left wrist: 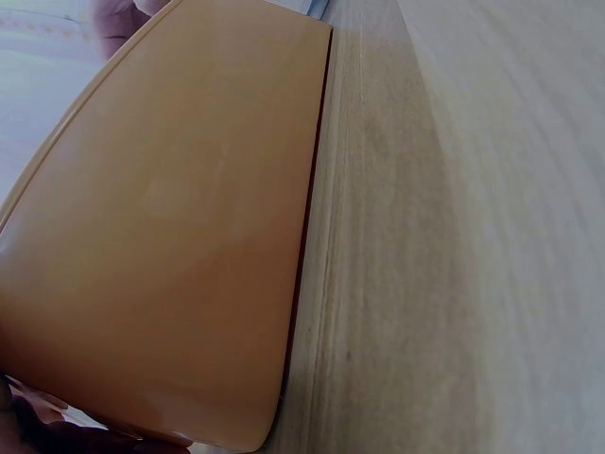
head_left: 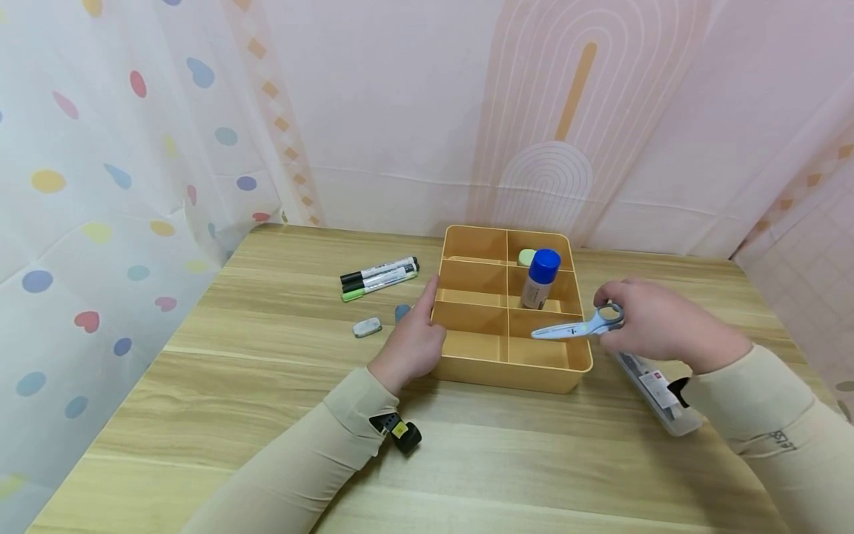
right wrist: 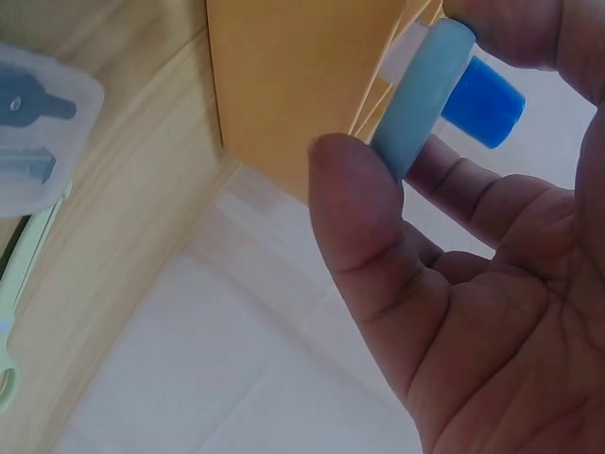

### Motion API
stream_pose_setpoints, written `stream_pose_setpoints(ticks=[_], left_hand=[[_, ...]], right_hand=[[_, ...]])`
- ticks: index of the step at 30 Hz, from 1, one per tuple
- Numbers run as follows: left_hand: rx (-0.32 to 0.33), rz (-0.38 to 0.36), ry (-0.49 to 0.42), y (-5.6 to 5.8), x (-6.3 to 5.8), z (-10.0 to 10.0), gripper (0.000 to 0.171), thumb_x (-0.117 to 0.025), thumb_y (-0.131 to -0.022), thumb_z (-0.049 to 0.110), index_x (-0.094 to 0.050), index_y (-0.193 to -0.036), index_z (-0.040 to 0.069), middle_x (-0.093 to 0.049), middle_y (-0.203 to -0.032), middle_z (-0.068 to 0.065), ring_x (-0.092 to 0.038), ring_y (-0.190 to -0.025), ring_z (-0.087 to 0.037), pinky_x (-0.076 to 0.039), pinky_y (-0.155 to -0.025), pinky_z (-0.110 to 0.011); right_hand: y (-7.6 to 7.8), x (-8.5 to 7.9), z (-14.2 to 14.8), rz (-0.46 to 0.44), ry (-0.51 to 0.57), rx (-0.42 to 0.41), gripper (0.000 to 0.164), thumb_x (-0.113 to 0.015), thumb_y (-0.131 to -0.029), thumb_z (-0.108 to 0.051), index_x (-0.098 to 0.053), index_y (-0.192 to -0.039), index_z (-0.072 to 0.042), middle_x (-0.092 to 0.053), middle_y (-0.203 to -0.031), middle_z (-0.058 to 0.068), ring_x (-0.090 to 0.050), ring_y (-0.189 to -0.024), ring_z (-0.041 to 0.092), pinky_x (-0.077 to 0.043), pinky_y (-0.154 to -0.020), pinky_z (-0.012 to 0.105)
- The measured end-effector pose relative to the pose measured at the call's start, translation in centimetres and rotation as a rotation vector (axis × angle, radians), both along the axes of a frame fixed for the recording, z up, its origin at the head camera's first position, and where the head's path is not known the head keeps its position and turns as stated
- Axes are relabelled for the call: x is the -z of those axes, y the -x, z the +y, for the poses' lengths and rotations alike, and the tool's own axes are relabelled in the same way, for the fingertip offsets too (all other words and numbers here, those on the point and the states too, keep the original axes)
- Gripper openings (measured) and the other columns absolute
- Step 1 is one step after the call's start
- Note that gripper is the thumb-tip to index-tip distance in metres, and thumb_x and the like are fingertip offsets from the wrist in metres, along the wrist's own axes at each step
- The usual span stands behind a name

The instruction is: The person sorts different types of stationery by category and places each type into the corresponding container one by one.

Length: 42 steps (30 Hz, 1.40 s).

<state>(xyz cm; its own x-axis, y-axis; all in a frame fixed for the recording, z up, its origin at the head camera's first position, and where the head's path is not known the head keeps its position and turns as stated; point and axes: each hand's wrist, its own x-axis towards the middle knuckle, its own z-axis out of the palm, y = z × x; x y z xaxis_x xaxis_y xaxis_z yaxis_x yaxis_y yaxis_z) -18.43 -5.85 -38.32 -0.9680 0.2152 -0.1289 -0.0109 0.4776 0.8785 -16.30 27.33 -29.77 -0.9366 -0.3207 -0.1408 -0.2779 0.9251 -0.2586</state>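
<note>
An orange-tan organizer box (head_left: pixel 514 374) with six compartments stands on the table. My left hand (head_left: pixel 414 341) holds its front left side, thumb at the rim and fingers along the outer wall. In the left wrist view, the box's outer wall (left wrist: pixel 170 218) fills much of the picture. My right hand (head_left: pixel 650 322) pinches light blue scissors (head_left: pixel 577 328) by a handle loop, seen edge-on in the right wrist view. The blades point left over the front right compartment. A glue stick (head_left: pixel 539 280) with a blue cap stands tilted in the middle right compartment.
A pale green item (head_left: pixel 526 257) sits in the back right compartment. Left of the box lie several markers (head_left: pixel 380 278), a small whitish block (head_left: pixel 367 327) and a blue item (head_left: pixel 402 312). A clear plastic case (head_left: pixel 660 393) lies beneath my right forearm. A patterned curtain hangs behind.
</note>
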Motion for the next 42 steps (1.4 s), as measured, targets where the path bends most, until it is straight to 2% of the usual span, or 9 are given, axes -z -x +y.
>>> stream_pose_setpoints(ticks=[10, 15, 22, 30, 42], left_hand=[[0.0, -0.004, 0.029, 0.0, 0.0, -0.1, 0.084, -0.039, -0.1, 0.002, -0.007, -0.171, 0.031, -0.027, -0.175, -0.006, -0.037, -0.155, -0.029, -0.029, -0.129, -0.051], [0.002, -0.008, 0.021, -0.1, 0.0, -0.1, 0.084, -0.039, -0.1, 0.001, -0.006, -0.171, 0.031, -0.026, -0.175, -0.005, -0.036, -0.156, -0.029, -0.028, -0.129, -0.051], [0.005, -0.01, 0.026, -0.1, -0.1, -0.1, 0.083, -0.039, -0.1, 0.002, -0.006, -0.171, 0.031, -0.025, -0.176, -0.004, -0.034, -0.157, -0.027, -0.027, -0.129, -0.05], [0.008, -0.008, 0.023, 0.1, 0.0, -0.2, 0.083, -0.038, -0.1, 0.003, -0.006, -0.171, 0.032, -0.026, -0.175, -0.004, -0.035, -0.156, -0.027, -0.027, -0.129, -0.051], [0.002, -0.026, 0.019, 0.2, 0.0, -0.2, 0.083, -0.038, -0.101, 0.003, -0.006, -0.171, 0.035, -0.026, -0.175, -0.002, -0.034, -0.157, -0.028, -0.026, -0.13, -0.052]], right_hand=[[-0.4, 0.2, -1.1, 0.015, -0.008, -0.017, 0.048, -0.08, -0.075, -0.02, -0.069, -0.118, -0.002, -0.063, -0.101, 0.011, -0.054, -0.079, 0.021, -0.047, -0.066, 0.032], [-0.6, 0.2, -2.1, 0.011, 0.034, -0.011, 0.037, -0.074, -0.08, -0.012, -0.07, -0.115, 0.001, -0.066, -0.098, 0.01, -0.054, -0.076, 0.02, -0.047, -0.065, 0.032], [-0.6, 0.2, -3.5, 0.027, 0.088, -0.071, 0.021, -0.068, -0.088, -0.002, -0.073, -0.108, 0.0, -0.075, -0.096, 0.005, -0.064, -0.085, 0.02, -0.059, -0.08, 0.044], [-0.4, 0.8, -3.7, -0.067, 0.184, -0.006, 0.023, -0.065, -0.098, -0.006, -0.067, -0.118, 0.006, -0.072, -0.093, 0.008, -0.057, -0.069, 0.014, -0.048, -0.062, 0.029], [-0.4, 2.0, -5.3, -0.112, 0.146, 0.013, 0.023, -0.068, -0.1, -0.01, -0.067, -0.119, 0.002, -0.071, -0.091, 0.006, -0.057, -0.07, 0.015, -0.048, -0.061, 0.029]])
